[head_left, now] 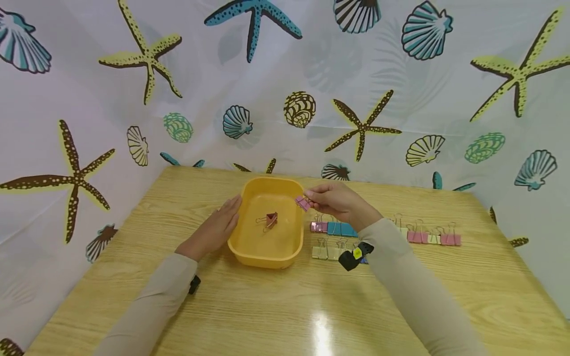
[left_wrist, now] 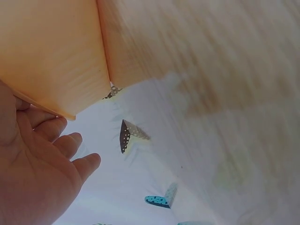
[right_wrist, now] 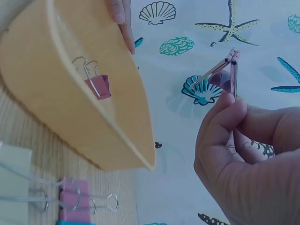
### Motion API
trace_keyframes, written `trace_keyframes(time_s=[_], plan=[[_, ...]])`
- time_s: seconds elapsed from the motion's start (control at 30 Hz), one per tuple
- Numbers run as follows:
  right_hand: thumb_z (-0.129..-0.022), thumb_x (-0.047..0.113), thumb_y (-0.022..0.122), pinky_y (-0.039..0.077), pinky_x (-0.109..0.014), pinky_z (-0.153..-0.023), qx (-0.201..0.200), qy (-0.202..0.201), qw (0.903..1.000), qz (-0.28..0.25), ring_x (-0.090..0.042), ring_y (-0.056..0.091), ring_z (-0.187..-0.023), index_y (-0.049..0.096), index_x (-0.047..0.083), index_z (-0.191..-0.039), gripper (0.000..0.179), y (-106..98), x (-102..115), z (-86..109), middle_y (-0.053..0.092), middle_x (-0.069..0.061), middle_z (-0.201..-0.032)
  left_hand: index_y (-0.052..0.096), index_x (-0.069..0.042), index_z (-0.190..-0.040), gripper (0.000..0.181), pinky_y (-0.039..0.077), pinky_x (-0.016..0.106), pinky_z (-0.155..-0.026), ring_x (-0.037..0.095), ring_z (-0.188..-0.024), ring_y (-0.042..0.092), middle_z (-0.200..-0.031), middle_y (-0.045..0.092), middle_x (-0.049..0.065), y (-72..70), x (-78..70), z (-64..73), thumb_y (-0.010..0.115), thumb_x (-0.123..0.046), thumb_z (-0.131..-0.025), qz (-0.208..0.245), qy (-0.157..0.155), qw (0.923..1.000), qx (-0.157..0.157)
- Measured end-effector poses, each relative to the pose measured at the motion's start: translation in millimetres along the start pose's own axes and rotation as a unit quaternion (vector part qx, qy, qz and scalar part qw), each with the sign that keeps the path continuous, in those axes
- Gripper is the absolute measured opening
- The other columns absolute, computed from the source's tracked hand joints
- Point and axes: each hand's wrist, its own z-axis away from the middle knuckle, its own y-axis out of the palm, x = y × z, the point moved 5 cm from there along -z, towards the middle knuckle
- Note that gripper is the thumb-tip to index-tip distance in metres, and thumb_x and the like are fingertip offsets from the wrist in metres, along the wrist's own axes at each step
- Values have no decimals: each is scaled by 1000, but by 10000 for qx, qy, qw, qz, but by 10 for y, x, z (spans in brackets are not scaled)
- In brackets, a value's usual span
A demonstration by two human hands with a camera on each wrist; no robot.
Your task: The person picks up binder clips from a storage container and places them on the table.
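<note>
A yellow-orange plastic tub (head_left: 266,257) stands on the wooden table, with one reddish-pink binder clip (head_left: 271,219) lying inside it. Against the tub's left rim rests my left hand (head_left: 213,227), its fingers fairly straight; the left wrist view shows the fingertips at the tub's edge. Over the right rim, my right hand (head_left: 340,201) pinches a pink binder clip (head_left: 303,202) between thumb and fingers. The right wrist view shows this held clip (right_wrist: 230,75) raised beside the tub, with one wire handle sticking out at an angle.
Right of the tub, binder clips line up in two rows: a pink clip (head_left: 318,227), a blue clip (head_left: 340,229), pale yellow clips (head_left: 319,252) and more pink clips (head_left: 417,237). My right forearm covers part of them. A shell-and-starfish patterned cloth (head_left: 267,143) hangs behind the table.
</note>
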Motion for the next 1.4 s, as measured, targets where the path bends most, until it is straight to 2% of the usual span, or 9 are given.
trace_keyframes(time_s=[0.2, 0.5, 0.6, 0.73, 0.83, 0.93, 1.03, 1.23, 1.4], plan=[[-100, 7, 50, 50, -14, -66, -106, -126, 9997, 163, -4, 58, -69, 48, -15, -129, 37, -253, -128, 234, 63, 2, -81, 8, -7, -155, 55, 14, 55, -115, 33, -147, 10, -161, 9, 11, -4, 0, -4, 26, -27, -107, 9, 23, 10000, 18], [-100, 14, 53, 51, -15, -68, -427, -55, 9985, 333, -3, 58, -74, 45, -14, -132, 43, -773, -409, 646, 61, 3, -86, 9, -5, -154, 55, 15, 58, -114, 36, -146, 12, -160, 10, 14, 21, -8, -17, 28, -24, -107, -52, 96, 9999, -14], [-100, 16, 53, 52, -16, -69, -567, -67, 9974, 429, -4, 58, -75, 50, -11, -129, 39, -964, -522, 779, 61, 4, -87, 9, -6, -155, 55, 15, 58, -114, 35, -146, 12, -161, 10, 12, 20, -2, -15, 28, -24, -107, -19, 60, 10000, -5], [-100, 18, 54, 52, -16, -70, -822, -117, 9956, 440, -4, 59, -77, 61, 4, -114, 22, -1244, -694, 949, 62, 6, -87, 8, -6, -155, 55, 14, 58, -114, 35, -146, 12, -161, 9, 12, 20, 1, -14, 28, -25, -107, -54, 28, 10000, 14], [-100, 22, 53, 51, -17, -71, -1054, -229, 9910, 798, -3, 57, -78, 62, 3, -114, 26, -1448, -826, 1064, 60, 8, -87, 8, -6, -155, 55, 14, 58, -114, 35, -146, 11, -161, 9, 12, 14, -10, -13, 28, -25, -107, -77, 31, 10000, 42], [-101, 27, 50, 51, -18, -77, -1288, -385, 9785, 1562, -1, 56, -83, 54, -9, -125, 43, -1634, -943, 1181, 58, 8, -95, 9, -5, -154, 55, 15, 58, -114, 35, -146, 12, -161, 10, 13, 0, -32, -12, 29, -24, -107, -48, 56, 10000, 52], [-103, 29, 44, 51, -19, -82, -1462, -583, 9589, 2362, 0, 55, -88, 50, -13, -126, 49, -1786, -1032, 1292, 57, 2, -104, 9, -4, -154, 55, 14, 58, -114, 35, -146, 11, -160, 9, 13, -7, -44, -4, 27, -26, -107, -63, 88, 9999, 63], [-104, 25, 45, 51, -26, -69, -1618, -859, 9133, 3639, -7, 55, -80, 59, -8, -113, 38, -1971, -1129, 1420, 61, -9, -97, 10, -3, -154, 54, 15, 58, -114, 35, -146, 12, -160, 10, 14, 5, -36, 1, 27, -24, -107, -65, 151, 9999, 18], [-102, 18, 50, 41, -27, -57, -1425, -1024, 8939, 4125, -13, 47, -67, 65, -3, -99, 26, -2038, -1196, 1370, 55, -7, -83, 9, -3, -154, 54, 15, 58, -114, 35, -146, 12, -160, 9, 13, 20, -32, -11, 28, -23, -107, -103, 134, 9999, -1]])
